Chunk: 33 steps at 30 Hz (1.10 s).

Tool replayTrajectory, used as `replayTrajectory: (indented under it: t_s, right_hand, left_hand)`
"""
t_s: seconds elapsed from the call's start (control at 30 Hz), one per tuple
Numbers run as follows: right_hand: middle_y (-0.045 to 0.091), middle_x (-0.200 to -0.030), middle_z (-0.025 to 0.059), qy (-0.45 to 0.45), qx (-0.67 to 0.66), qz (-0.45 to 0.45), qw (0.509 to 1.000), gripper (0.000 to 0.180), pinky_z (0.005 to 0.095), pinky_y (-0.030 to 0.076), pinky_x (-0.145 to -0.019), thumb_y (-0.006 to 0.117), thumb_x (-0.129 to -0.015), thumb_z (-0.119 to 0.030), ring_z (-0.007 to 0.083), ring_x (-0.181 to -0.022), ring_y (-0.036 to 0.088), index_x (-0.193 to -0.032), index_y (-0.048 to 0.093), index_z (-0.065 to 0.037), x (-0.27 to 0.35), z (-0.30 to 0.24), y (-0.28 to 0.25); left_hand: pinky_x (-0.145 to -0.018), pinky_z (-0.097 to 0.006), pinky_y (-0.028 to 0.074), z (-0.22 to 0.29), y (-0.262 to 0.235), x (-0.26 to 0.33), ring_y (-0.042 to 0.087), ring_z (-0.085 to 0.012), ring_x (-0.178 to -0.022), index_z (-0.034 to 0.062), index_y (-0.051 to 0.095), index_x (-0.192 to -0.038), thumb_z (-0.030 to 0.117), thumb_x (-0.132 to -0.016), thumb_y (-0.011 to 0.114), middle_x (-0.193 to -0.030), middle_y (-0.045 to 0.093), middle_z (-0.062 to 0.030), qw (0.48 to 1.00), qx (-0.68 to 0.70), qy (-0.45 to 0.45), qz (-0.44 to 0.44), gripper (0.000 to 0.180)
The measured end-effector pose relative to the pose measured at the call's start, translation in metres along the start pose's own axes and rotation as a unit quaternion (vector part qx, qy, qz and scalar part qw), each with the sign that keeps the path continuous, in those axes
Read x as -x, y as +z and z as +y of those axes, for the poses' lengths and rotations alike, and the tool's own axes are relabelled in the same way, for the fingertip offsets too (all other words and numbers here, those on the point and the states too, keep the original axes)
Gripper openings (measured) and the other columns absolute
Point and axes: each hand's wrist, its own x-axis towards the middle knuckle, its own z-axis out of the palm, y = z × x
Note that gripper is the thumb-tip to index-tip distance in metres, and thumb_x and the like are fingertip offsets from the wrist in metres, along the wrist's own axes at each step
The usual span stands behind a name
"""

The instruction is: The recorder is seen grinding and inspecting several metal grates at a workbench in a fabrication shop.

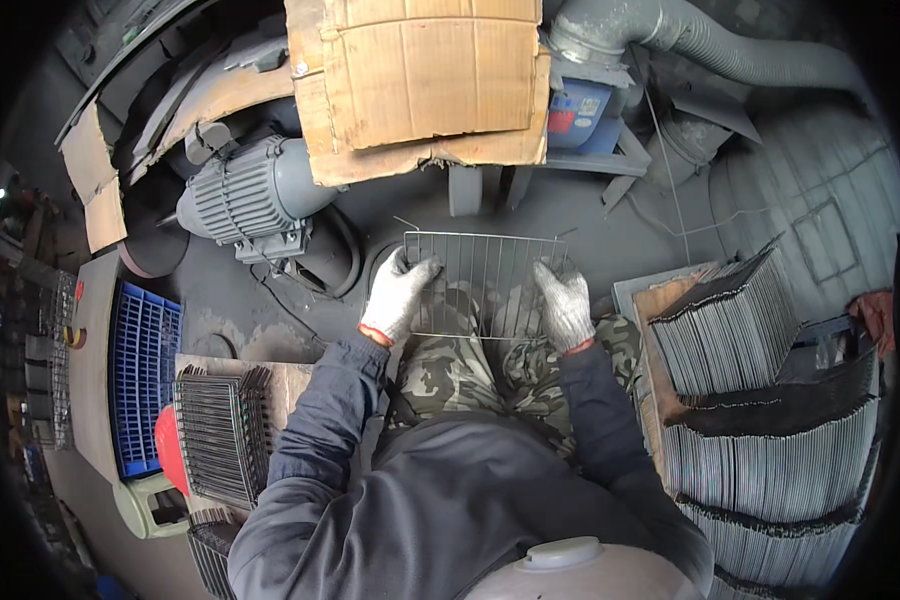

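A rectangular wire rack (485,285) with thin parallel bars is held out over my lap, one hand at each short side. My left hand (400,292), in a white knit glove with a reddish cuff, is closed on the rack's left edge. On the opposite edge my right hand (564,302), gloved the same way, grips the wire frame. Through the bars the floor and my camouflage trousers (450,375) show.
Stacks of dark wire racks (770,460) stand at right, and a smaller stack (220,435) at left beside a blue plastic crate (148,375). Ahead are an electric motor (255,195), cardboard sheets (425,80) and a grey flexible duct (730,45).
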Motion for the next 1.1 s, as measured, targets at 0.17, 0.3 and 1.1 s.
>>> replayTrajectory:
  t_s: [0.17, 0.3, 1.1]
  right_hand:
    - [0.075, -0.102, 0.0082, 0.028, -0.022, 0.002, 0.999, 0.015, 0.0324, 0.059, -0.078, 0.074, -0.103, -0.01, 0.0164, -0.089, 0.071, -0.115, 0.072, -0.001, -0.018, 0.015, 0.002]
    - [0.075, -0.106, 0.0093, -0.015, 0.037, -0.011, 0.999, 0.017, 0.0306, 0.059, -0.084, 0.074, -0.103, -0.009, 0.0162, -0.093, 0.071, -0.117, 0.073, 0.0, -0.031, 0.038, -0.016]
    - [0.074, -0.094, 0.0039, -0.066, 0.06, 0.025, 0.996, 0.02, 0.029, 0.056, -0.064, 0.078, -0.1, -0.013, 0.0141, -0.073, 0.068, -0.116, 0.07, -0.004, -0.09, 0.101, 0.035]
  left_hand:
    - [-0.067, -0.028, 0.058, -0.016, -0.015, -0.013, 0.069, -0.0122, -0.074, 0.0038, 0.065, -0.116, 0.017, -0.104, 0.074, -0.096, 0.074, -0.0029, 0.999, -0.012, -0.013, -0.029, 0.02]
    - [-0.065, -0.028, 0.055, -0.023, 0.001, -0.021, 0.068, -0.0111, -0.073, 0.0017, 0.064, -0.116, 0.015, -0.103, 0.073, -0.092, 0.072, -0.0042, 0.998, -0.055, 0.0, 0.021, 0.02]
    - [-0.051, -0.032, 0.053, -0.03, -0.041, -0.064, 0.063, -0.0155, -0.056, 0.0003, 0.056, -0.108, 0.019, -0.103, 0.073, -0.078, 0.068, -0.0095, 0.992, -0.072, -0.044, 0.094, 0.026]
